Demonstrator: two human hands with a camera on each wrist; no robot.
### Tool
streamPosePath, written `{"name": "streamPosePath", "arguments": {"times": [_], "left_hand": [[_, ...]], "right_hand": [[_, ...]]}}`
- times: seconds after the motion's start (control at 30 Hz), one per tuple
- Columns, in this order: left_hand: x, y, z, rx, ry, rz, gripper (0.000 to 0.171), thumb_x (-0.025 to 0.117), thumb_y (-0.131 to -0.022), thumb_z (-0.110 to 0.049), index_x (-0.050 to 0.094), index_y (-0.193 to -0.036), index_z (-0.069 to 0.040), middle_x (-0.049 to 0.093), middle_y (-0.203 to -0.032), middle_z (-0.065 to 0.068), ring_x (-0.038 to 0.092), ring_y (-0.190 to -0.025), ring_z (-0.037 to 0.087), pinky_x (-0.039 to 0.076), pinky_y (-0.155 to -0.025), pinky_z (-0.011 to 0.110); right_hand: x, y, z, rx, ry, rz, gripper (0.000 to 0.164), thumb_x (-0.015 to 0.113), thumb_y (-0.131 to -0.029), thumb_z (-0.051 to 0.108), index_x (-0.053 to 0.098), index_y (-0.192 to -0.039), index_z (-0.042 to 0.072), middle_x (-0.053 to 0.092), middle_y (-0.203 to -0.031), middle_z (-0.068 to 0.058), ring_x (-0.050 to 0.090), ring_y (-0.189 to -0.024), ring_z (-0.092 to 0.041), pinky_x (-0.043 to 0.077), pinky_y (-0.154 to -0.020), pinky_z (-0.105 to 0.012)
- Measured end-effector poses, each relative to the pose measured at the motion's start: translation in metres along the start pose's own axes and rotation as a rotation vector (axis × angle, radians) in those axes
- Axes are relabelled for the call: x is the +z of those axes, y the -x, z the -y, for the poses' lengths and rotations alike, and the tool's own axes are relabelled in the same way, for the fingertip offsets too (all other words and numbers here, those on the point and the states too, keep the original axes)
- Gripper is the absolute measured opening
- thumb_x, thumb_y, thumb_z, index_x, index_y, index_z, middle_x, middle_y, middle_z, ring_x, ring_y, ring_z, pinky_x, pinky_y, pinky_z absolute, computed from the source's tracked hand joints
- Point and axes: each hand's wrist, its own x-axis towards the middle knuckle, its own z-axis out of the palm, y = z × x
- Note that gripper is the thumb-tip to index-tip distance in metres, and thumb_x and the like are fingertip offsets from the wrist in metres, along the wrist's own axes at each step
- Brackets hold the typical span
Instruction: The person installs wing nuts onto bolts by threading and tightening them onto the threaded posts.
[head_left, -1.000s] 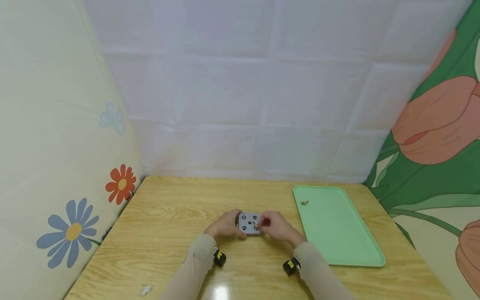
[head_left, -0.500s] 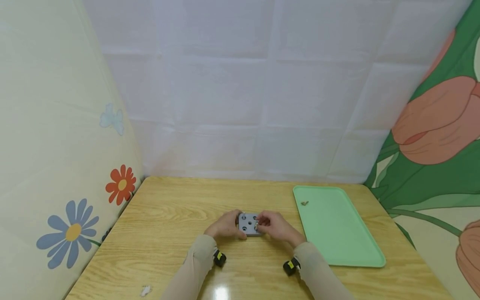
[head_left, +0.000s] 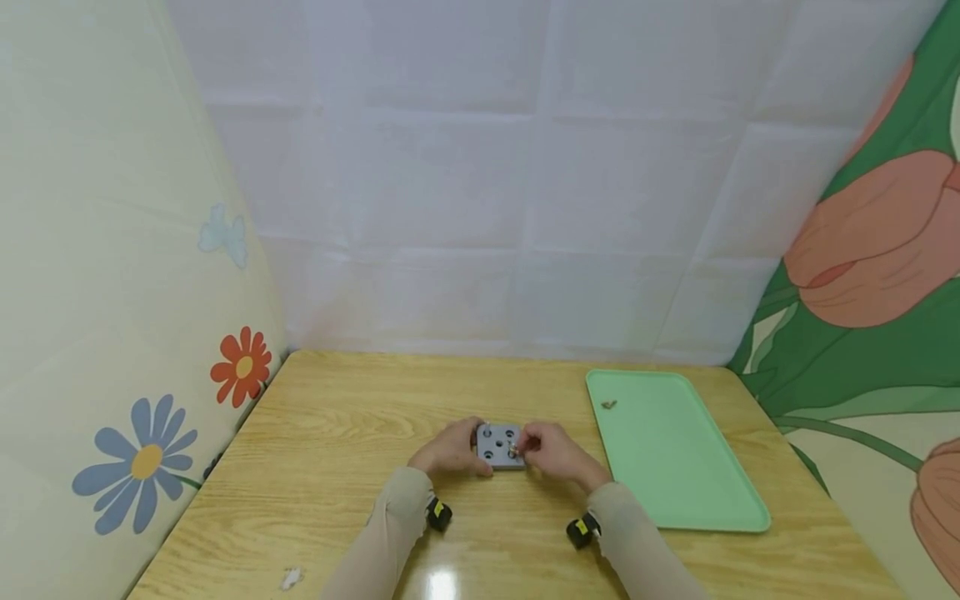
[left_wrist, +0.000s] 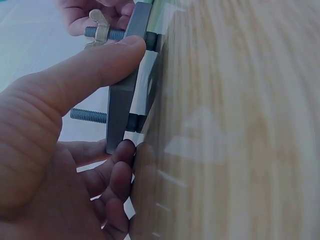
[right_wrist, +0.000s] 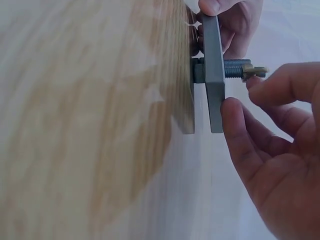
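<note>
A grey square plate (head_left: pixel 500 459) with holes is raised off the table on bolt heads. My left hand (head_left: pixel 448 448) grips its left side, thumb along the near edge and fingers at the far side. One threaded bolt (left_wrist: pixel 89 115) stands bare out of the plate. Another bolt (right_wrist: pixel 234 69) carries a brass-coloured wing nut (left_wrist: pixel 101 33) partway along its thread. My right hand (head_left: pixel 557 455) is at this wing nut on the plate's right side, its curled fingertips at one wing. Another fingertip (right_wrist: pixel 231 107) of that hand rests against the plate's edge.
The green tray (head_left: pixel 678 467) lies to the right of my right hand, with a small brass-coloured piece (head_left: pixel 609 405) near its far left corner. A white mark (head_left: pixel 292 577) shows on the wooden table (head_left: pixel 352 417) at the near left. Cloth hangs around the back and sides.
My right fingers have shifted slightly around the wing nut, closing in over it and then drawing back a little. The left hand and the plate have stayed in place.
</note>
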Motion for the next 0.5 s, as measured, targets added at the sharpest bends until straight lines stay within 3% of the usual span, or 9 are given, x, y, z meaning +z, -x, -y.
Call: {"name": "streamPosePath", "arguments": {"times": [0.17,0.37,0.5], "left_hand": [[0.0002,-0.0002,-0.0002,0.000,-0.010,0.001,0.072,0.080,-0.059,-0.028,0.046,-0.118,-0.006,0.053,-0.091,-0.005,0.050,-0.080,0.011,0.040,-0.074,0.029],[0.0000,-0.0004,-0.0005,0.007,-0.041,-0.002,0.073,0.079,-0.060,-0.029,0.045,-0.119,-0.005,0.052,-0.094,-0.004,0.049,-0.082,0.011,0.040,-0.074,0.029],[-0.0002,0.0000,-0.0008,0.004,-0.048,-0.005,0.074,0.079,-0.059,-0.030,0.045,-0.120,-0.005,0.052,-0.094,-0.004,0.049,-0.082,0.011,0.040,-0.074,0.029]], "right_hand": [[0.0012,0.0012,0.0006,0.007,-0.021,-0.006,0.008,0.062,-0.079,0.007,0.056,-0.080,0.012,0.055,-0.079,0.002,0.052,-0.073,-0.012,0.044,-0.063,-0.027],[0.0022,0.0008,0.0030,0.016,-0.021,-0.018,0.018,0.064,-0.081,0.017,0.054,-0.094,0.010,0.055,-0.082,0.002,0.053,-0.074,-0.013,0.044,-0.063,-0.027],[0.0020,0.0009,0.0040,0.026,-0.011,-0.016,0.014,0.064,-0.081,0.019,0.056,-0.089,0.011,0.055,-0.080,0.003,0.053,-0.072,-0.012,0.044,-0.061,-0.026]]}}
